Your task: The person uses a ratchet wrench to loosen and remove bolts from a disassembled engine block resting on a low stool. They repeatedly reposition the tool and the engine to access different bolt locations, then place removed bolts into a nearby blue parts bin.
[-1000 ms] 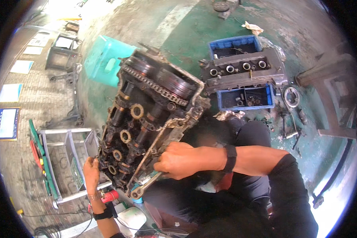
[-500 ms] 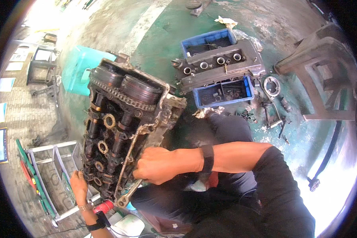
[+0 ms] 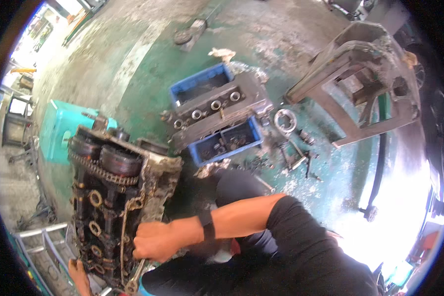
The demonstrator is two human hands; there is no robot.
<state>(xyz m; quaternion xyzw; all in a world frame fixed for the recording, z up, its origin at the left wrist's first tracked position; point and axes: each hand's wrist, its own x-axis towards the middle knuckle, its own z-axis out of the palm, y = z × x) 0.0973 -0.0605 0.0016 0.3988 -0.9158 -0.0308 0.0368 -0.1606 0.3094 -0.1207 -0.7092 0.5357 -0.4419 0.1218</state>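
Right hand (image 3: 155, 240) lower now, apparently gripping wrench (image 3: 134, 276).

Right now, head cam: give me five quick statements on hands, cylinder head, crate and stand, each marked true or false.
1. The right hand grips a wrench against the cylinder head. True.
2. The cylinder head lies inside the blue crate. False: it stands apart, to the left of the crate; a valve cover lies across the crate.
3. The left hand is at the lower end of the cylinder head. True.
4. A chain runs across the cylinder head's upper end. True.
5. The metal stand sits on the teal box. False: the stand is on the floor at the right, the box far left.
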